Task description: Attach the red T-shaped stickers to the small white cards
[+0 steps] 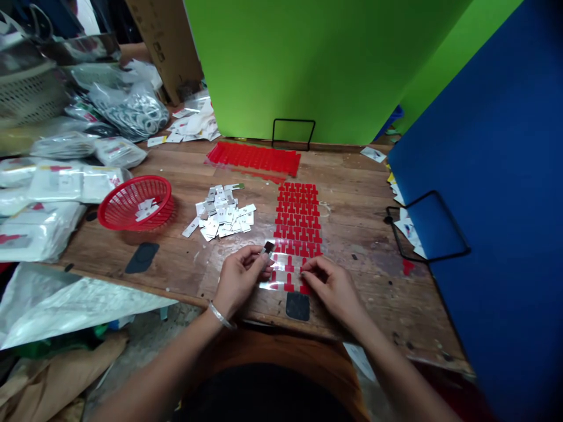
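Note:
A clear sheet of red T-shaped stickers [298, 220] lies on the table in front of me, with gaps between the stickers in its nearest rows. At its lower left edge, my left hand [244, 272] pinches a small white card with a dark end [268, 248]. My right hand [332, 287] is closed at the sheet's lower right edge, thumb and forefinger together beside the red stickers. Whatever lies between those fingertips is too small to make out. Left of the sheet is a loose pile of similar small white cards [226, 214].
A red plastic basket [116, 208] with a few cards stands at the left, near stacked plastic packets [57, 184]. More red sheets [255, 159] lie at the back before a green panel [299, 70]. A blue panel [488, 176] with a black wire frame [433, 258] bounds the right.

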Action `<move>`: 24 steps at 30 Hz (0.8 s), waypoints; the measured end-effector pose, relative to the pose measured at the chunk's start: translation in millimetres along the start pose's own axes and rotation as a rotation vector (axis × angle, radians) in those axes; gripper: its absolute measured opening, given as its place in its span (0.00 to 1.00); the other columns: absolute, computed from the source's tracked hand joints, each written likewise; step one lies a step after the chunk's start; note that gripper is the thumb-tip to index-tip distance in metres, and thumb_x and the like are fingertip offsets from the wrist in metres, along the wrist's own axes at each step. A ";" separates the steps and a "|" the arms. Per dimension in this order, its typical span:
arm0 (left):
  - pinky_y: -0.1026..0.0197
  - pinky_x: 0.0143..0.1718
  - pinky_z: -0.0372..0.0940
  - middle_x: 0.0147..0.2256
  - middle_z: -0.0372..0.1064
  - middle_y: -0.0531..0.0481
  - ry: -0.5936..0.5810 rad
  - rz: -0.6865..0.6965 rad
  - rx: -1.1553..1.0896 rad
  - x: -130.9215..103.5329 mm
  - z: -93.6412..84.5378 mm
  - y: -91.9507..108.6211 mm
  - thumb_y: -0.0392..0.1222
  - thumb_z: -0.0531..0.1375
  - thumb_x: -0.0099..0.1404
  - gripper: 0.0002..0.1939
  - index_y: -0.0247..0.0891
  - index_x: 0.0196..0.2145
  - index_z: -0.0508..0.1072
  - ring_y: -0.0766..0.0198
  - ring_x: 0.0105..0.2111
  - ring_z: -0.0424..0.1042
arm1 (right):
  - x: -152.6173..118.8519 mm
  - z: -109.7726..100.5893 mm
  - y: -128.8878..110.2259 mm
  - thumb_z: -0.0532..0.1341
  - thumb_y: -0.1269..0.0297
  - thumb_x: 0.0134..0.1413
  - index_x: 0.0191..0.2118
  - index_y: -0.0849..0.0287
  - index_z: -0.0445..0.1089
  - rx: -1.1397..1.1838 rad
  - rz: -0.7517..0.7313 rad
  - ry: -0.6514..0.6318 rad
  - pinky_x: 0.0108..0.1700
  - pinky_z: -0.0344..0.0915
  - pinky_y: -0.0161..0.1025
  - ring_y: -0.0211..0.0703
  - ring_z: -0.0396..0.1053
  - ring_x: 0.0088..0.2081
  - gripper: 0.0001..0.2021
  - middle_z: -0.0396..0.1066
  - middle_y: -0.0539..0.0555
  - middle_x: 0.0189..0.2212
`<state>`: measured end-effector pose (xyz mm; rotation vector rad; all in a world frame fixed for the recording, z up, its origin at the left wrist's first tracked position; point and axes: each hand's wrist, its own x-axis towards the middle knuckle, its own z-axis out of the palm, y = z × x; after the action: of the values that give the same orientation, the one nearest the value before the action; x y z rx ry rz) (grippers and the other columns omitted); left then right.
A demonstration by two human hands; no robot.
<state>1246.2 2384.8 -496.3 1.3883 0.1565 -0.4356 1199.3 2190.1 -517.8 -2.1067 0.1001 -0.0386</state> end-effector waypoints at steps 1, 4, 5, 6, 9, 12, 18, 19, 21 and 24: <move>0.60 0.32 0.71 0.27 0.74 0.48 0.016 0.003 -0.017 2.0 0.2 0.9 0.51 0.68 0.48 0.23 0.33 0.35 0.69 0.64 0.26 0.74 | 1.9 3.8 -2.1 0.56 0.67 0.50 0.28 0.58 0.67 -0.047 -0.031 0.001 0.33 0.62 0.36 0.40 0.65 0.29 0.04 0.68 0.52 0.27; 0.60 0.30 0.71 0.26 0.74 0.49 0.048 0.024 -0.044 8.7 -5.6 4.9 0.50 0.68 0.47 0.23 0.33 0.35 0.67 0.64 0.24 0.74 | 12.3 8.7 -5.3 0.55 0.71 0.50 0.28 0.58 0.66 -0.161 -0.095 0.028 0.36 0.62 0.37 0.41 0.66 0.32 0.05 0.68 0.53 0.29; 0.59 0.30 0.71 0.26 0.74 0.49 0.048 0.024 -0.052 10.6 -8.0 6.2 0.50 0.69 0.47 0.24 0.33 0.35 0.66 0.63 0.24 0.74 | 17.0 8.9 -5.1 0.54 0.72 0.51 0.28 0.59 0.66 -0.190 -0.108 0.037 0.37 0.62 0.37 0.42 0.66 0.33 0.05 0.68 0.54 0.30; 0.59 0.30 0.71 0.25 0.74 0.50 0.050 0.024 -0.064 12.3 -10.1 7.4 0.50 0.69 0.46 0.24 0.34 0.34 0.66 0.63 0.24 0.74 | 22.0 8.8 -4.5 0.54 0.72 0.51 0.29 0.59 0.66 -0.215 -0.120 0.043 0.37 0.62 0.38 0.42 0.66 0.33 0.05 0.68 0.54 0.30; 0.58 0.30 0.71 0.25 0.73 0.50 0.065 0.036 -0.083 16.7 -12.8 9.4 0.51 0.69 0.46 0.25 0.34 0.35 0.65 0.62 0.24 0.75 | 37.3 10.7 -2.7 0.55 0.73 0.51 0.30 0.59 0.68 -0.267 -0.154 0.039 0.39 0.62 0.38 0.42 0.66 0.34 0.06 0.68 0.54 0.31; 0.59 0.29 0.71 0.24 0.73 0.50 0.061 0.028 -0.084 22.6 -10.4 8.9 0.51 0.69 0.46 0.24 0.34 0.34 0.65 0.63 0.23 0.74 | 50.9 16.8 -4.0 0.55 0.74 0.51 0.30 0.59 0.69 -0.291 -0.190 0.030 0.40 0.61 0.37 0.42 0.66 0.35 0.06 0.68 0.54 0.31; 0.62 0.30 0.71 0.23 0.73 0.51 -0.010 -0.021 -0.098 43.9 1.2 3.9 0.41 0.66 0.53 0.16 0.34 0.34 0.63 0.66 0.22 0.74 | 75.6 25.9 -8.5 0.58 0.74 0.50 0.29 0.61 0.70 -0.427 -0.134 -0.045 0.37 0.60 0.36 0.41 0.65 0.33 0.05 0.68 0.54 0.30; 0.63 0.30 0.71 0.23 0.72 0.52 -0.020 -0.030 -0.099 48.0 3.0 2.8 0.39 0.64 0.55 0.14 0.35 0.33 0.62 0.66 0.22 0.74 | 79.7 25.6 -9.0 0.59 0.74 0.49 0.28 0.61 0.70 -0.443 -0.105 -0.068 0.36 0.60 0.35 0.40 0.65 0.32 0.04 0.68 0.53 0.29; 0.64 0.29 0.70 0.22 0.72 0.53 -0.052 -0.051 -0.089 55.8 6.0 0.9 0.35 0.62 0.58 0.10 0.35 0.33 0.61 0.67 0.22 0.74 | 86.9 24.3 -10.4 0.60 0.73 0.47 0.26 0.60 0.69 -0.457 -0.069 -0.104 0.33 0.59 0.34 0.39 0.65 0.29 0.04 0.68 0.52 0.26; 0.65 0.29 0.70 0.22 0.71 0.54 -0.078 -0.066 -0.061 64.8 8.7 -1.5 0.30 0.59 0.60 0.08 0.35 0.33 0.61 0.68 0.23 0.74 | 90.9 22.4 -14.3 0.61 0.75 0.45 0.23 0.60 0.68 -0.471 -0.049 -0.148 0.29 0.57 0.34 0.38 0.63 0.25 0.05 0.67 0.50 0.22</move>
<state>1303.4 2362.9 -519.3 1.3067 0.1508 -0.5354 1292.2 2208.6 -518.2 -2.5736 -0.0366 0.1235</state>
